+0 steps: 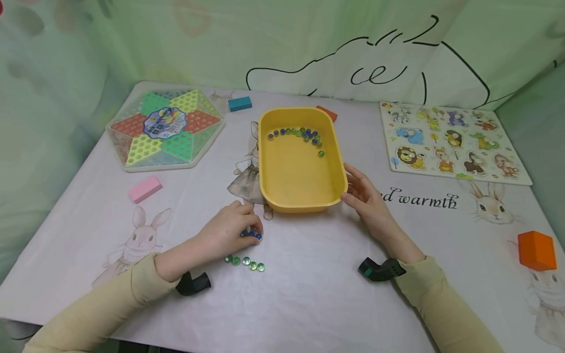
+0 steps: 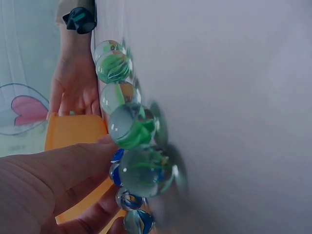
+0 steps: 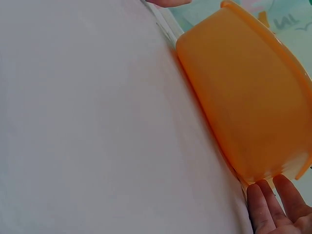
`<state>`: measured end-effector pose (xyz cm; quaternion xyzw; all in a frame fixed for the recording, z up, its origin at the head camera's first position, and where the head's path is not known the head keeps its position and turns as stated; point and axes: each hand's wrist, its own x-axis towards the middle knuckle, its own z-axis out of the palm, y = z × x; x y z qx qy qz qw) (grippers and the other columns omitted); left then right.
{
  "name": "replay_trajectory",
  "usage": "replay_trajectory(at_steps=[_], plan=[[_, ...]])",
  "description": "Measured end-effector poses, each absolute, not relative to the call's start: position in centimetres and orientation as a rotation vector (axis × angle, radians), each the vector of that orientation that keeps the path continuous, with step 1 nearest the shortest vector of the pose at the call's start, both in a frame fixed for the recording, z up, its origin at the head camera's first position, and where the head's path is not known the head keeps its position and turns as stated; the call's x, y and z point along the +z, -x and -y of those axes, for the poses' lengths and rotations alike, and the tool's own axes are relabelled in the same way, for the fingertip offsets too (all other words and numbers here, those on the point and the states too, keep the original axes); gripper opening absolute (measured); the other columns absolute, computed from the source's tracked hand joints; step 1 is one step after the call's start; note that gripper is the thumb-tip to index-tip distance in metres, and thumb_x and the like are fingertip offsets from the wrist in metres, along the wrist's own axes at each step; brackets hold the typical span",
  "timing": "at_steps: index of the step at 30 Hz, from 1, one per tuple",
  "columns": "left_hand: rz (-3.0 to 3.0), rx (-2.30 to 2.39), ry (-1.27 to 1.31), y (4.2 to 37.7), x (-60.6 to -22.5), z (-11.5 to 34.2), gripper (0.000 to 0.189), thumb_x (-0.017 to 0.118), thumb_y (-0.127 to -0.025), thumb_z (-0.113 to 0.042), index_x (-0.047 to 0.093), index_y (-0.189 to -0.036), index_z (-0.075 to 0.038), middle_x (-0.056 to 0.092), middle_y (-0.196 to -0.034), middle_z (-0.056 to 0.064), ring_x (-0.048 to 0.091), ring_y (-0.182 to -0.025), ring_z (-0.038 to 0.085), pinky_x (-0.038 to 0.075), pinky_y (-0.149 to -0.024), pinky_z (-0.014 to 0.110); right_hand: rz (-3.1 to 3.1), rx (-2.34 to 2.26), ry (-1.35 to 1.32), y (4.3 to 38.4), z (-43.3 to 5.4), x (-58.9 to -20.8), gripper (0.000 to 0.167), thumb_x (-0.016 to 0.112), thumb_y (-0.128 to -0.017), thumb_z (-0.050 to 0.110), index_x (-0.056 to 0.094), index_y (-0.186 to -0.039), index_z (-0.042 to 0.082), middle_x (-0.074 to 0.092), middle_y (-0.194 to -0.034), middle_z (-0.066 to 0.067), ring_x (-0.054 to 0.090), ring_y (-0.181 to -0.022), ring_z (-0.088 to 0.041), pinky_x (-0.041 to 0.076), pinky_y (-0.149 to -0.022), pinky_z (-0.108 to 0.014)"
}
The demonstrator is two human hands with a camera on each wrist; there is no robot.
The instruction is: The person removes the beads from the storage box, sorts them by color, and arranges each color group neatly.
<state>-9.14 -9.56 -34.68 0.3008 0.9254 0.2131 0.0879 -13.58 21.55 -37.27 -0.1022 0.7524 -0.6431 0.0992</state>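
My left hand (image 1: 230, 228) is low over the table with fingers curled round a small group of blue marbles (image 1: 252, 235). In the left wrist view, the thumb and fingers reach beside those blue marbles (image 2: 129, 199), partly hiding them. Just nearer to me, green marbles (image 1: 246, 261) lie in a loose row; they loom large in the left wrist view. A yellow plastic tub (image 1: 300, 181) stands at mid-table, with blue and green marbles (image 1: 304, 133) along its far side. Extended fingers of my right hand (image 1: 368, 206) touch the tub's right side near its front corner.
At the back left is a star-patterned board game case (image 1: 165, 130), with a pink block (image 1: 145, 189) before it. A blue block (image 1: 240, 104) and an orange-red block (image 1: 327, 113) flank the tub's far end. An animal puzzle board (image 1: 454, 142) and orange block (image 1: 536, 250) lie right.
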Motion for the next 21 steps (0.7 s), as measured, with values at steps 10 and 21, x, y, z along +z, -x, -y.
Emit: replay_trajectory(at_steps=[10, 21], plan=[[-2.751, 0.649, -0.869, 9.2, -34.7, 9.8, 0.014, 0.076, -0.075, -0.023, 0.067, -0.084, -0.019, 0.052, -0.081, -0.006, 0.042, -0.077, 0.012, 0.035, -0.068, 0.025, -2.222, -1.905, 0.324, 13.8, -21.5, -37.5, 0.06, 0.052, -0.093, 0.008, 0.025, -0.146, 0.021, 0.03, -0.143, -0.02, 0.044, -0.117, -0.005, 0.039, -0.092, -0.01], [-2.68, 0.793, -0.942, 10.6, -32.0, 9.5, 0.016, 0.072, -0.079, -0.02, 0.068, -0.093, -0.013, 0.063, -0.093, -0.002, 0.051, -0.087, 0.016, 0.041, -0.076, 0.029, -2.226, -1.896, 0.311, 13.7, -21.5, -37.3, 0.06, 0.051, -0.094, 0.009, 0.024, -0.146, 0.021, 0.029, -0.144, -0.021, 0.043, -0.118, -0.005, 0.038, -0.092, -0.009]])
